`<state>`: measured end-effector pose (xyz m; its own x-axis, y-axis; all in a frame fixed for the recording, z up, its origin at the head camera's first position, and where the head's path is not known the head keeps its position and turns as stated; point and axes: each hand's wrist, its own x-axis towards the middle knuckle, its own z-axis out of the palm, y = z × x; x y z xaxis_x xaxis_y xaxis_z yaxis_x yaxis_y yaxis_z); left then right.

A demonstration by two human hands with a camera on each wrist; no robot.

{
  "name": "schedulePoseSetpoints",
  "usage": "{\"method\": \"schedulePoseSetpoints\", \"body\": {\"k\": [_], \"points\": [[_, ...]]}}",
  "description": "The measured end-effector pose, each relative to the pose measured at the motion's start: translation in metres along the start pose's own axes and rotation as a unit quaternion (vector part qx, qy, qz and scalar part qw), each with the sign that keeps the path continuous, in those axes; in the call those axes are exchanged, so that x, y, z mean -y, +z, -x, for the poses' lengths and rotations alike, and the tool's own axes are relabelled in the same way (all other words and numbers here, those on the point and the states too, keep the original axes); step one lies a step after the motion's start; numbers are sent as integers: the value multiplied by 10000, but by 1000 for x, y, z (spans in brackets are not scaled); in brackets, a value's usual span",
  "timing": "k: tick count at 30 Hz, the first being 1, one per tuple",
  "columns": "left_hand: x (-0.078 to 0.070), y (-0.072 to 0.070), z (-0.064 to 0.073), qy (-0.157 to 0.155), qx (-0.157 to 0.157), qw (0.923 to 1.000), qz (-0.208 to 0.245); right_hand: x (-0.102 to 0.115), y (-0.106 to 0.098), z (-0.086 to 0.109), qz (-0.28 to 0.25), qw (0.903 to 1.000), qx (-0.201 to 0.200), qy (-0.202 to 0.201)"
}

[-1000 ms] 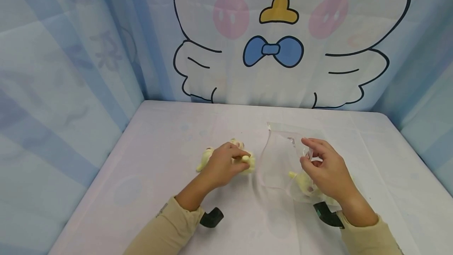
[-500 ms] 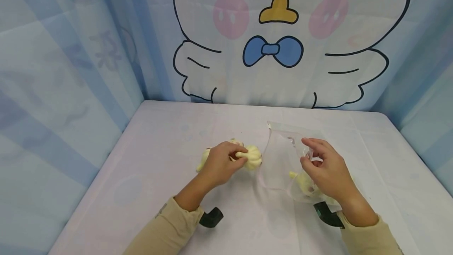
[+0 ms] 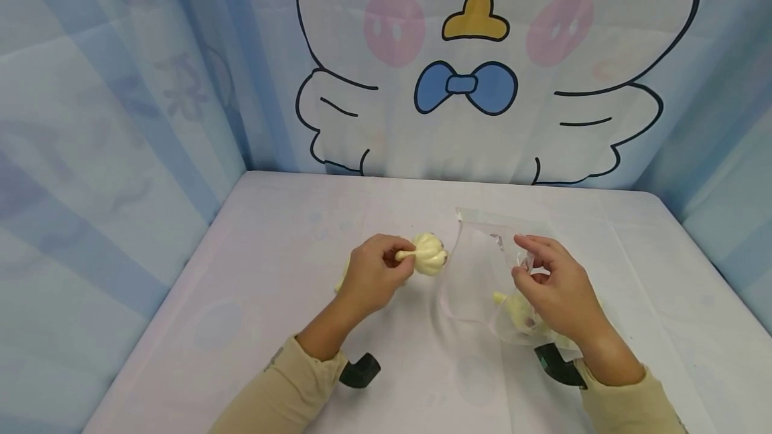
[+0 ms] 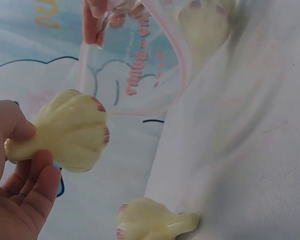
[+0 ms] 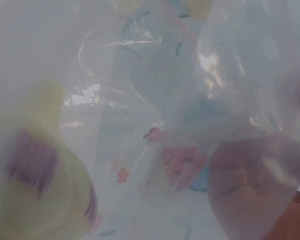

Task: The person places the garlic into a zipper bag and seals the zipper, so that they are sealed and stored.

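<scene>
My left hand pinches a pale yellow garlic bulb by its stem, raised above the table. Its round end, with reddish-purple tips, points right toward the bag's opening. My right hand grips the edge of a clear plastic bag, whose mouth gapes toward the left. Inside the bag lies garlic, partly covered by the right hand; through the plastic, a bulb with purple patches shows in the right wrist view. Another garlic bulb rests on the table below the left hand, mostly hidden in the head view.
A pale cloth-covered table spreads under both hands. Behind it hangs a curtain with a cartoon bird, and blue-and-white curtains stand at the sides. Black wrist mounts sit below the sleeves.
My left hand has lifted the garlic bulb off the table, turning its round end toward the bag. The right hand and bag have stayed in place.
</scene>
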<state>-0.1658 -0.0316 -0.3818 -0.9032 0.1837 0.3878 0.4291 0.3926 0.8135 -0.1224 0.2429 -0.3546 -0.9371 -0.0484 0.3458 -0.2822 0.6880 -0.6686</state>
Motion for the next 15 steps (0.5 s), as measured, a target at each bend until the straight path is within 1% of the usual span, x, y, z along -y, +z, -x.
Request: {"method": "schedulePoseSetpoints", "body": {"k": [7, 15], "points": [[-4, 0, 0, 150, -15, 9996, 237, 0, 0, 0, 8, 10000, 31, 49], [-7, 4, 1, 303, 174, 9988, 340, 1, -1, -1, -14, 10000, 20, 53]]}}
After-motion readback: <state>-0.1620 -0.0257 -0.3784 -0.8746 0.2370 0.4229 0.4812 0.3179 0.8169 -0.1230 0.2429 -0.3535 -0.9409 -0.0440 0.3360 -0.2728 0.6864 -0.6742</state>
